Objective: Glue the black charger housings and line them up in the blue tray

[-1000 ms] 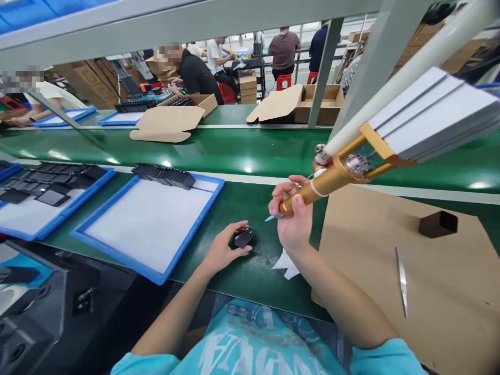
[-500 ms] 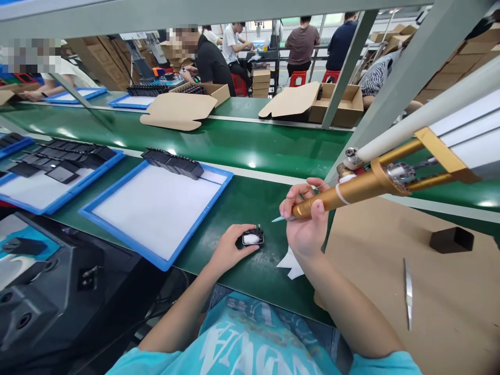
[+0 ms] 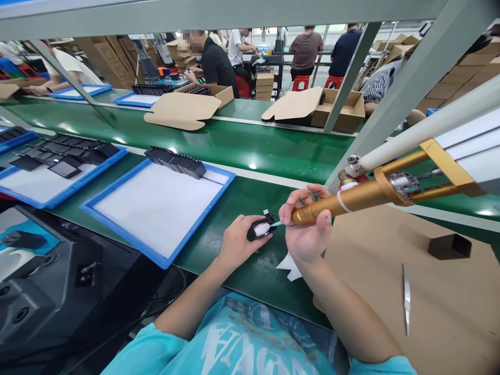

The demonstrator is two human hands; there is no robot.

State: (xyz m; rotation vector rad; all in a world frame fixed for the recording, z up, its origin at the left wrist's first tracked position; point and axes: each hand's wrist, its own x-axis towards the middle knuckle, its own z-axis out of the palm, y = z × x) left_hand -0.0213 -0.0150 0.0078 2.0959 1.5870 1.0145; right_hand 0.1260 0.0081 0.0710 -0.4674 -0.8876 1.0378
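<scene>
Between the thumb and fingers of my left hand (image 3: 240, 240) is a small black case (image 3: 261, 228) with a white piece inside and a little connector sticking up at its far edge. The hand is closed on it over the green bench. My right hand (image 3: 307, 224) is wrapped round the front end of a gold-coloured glue dispensing gun (image 3: 344, 204). Its pale blue nozzle tip (image 3: 277, 224) reaches the right edge of the case; whether it touches is too small to tell. White paper scraps (image 3: 289, 266) lie on the bench beside my right wrist.
A blue-rimmed tray (image 3: 164, 259) with a row of black cases (image 3: 175, 161) lies to the left, another filled tray (image 3: 54, 200) beyond it. On the cardboard sheet (image 3: 367, 271) at right are tweezers (image 3: 407, 299) and a black block (image 3: 450, 246). Metal frame bars cross above; co-workers sit opposite.
My left hand has moved slightly right and up with the case, tilting it. The case is now at the nozzle tip; before, there was a gap. My right hand still holds the gun.
</scene>
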